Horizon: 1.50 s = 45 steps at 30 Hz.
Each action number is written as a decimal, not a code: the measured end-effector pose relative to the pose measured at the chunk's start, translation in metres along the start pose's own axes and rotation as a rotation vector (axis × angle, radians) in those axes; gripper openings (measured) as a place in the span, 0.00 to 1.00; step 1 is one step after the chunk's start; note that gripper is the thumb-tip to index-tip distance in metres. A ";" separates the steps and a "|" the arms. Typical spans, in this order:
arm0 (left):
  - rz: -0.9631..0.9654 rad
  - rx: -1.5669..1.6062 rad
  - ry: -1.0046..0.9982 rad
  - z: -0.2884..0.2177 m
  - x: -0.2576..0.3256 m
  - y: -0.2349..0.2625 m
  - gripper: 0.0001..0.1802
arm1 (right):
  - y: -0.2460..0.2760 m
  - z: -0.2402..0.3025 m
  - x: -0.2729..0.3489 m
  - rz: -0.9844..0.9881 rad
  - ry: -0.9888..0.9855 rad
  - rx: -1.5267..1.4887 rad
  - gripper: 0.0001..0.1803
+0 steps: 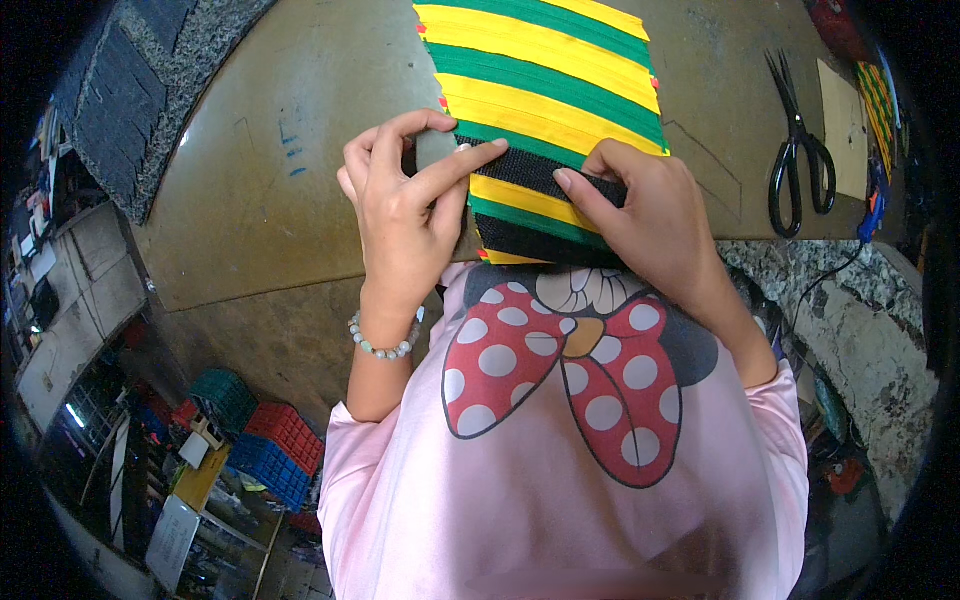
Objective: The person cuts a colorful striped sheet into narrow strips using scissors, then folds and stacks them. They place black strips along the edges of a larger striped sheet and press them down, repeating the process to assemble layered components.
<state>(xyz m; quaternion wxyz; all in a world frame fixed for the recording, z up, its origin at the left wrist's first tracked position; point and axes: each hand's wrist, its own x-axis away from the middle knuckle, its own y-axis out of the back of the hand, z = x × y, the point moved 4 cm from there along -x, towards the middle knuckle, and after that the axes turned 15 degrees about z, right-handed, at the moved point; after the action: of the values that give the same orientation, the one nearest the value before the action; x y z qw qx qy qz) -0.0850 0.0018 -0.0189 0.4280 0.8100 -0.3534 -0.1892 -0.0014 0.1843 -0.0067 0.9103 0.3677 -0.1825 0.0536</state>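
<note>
Clearly both hands pinching black strip (530,172) flat across green-yellow striped mat (545,90) at table edge (300,200): left hand (405,205) pressing end, right hand (650,215) steadying, keeping it aligned.

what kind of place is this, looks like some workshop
Probably a small craft or sewing workshop. Both hands press a black strip onto a yellow and green striped panel on a worn brown worktable, black scissors lie to the right, and stacked plastic crates sit on the floor below.
</note>
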 end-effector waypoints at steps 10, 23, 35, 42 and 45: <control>-0.054 -0.108 0.018 -0.018 0.000 -0.001 0.26 | 0.001 0.002 -0.001 0.032 -0.035 -0.005 0.15; 0.328 -0.082 -0.200 -0.042 0.012 -0.034 0.31 | 0.017 -0.010 0.025 0.062 -0.090 0.056 0.16; 0.335 -0.105 -0.203 -0.042 0.012 -0.034 0.30 | 0.015 -0.033 0.037 0.001 -0.041 -0.036 0.15; 0.327 -0.094 -0.203 -0.042 0.013 -0.036 0.29 | 0.014 -0.033 0.035 0.019 -0.056 -0.042 0.15; 0.321 -0.096 -0.199 -0.042 0.013 -0.036 0.28 | 0.013 -0.034 0.035 0.002 -0.052 -0.043 0.15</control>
<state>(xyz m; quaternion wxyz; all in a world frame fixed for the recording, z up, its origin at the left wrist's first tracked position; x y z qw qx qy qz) -0.0357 0.0293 -0.0251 0.4540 0.6991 -0.5092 -0.2144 0.0385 0.2154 -0.0079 0.9129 0.3492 -0.2074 0.0411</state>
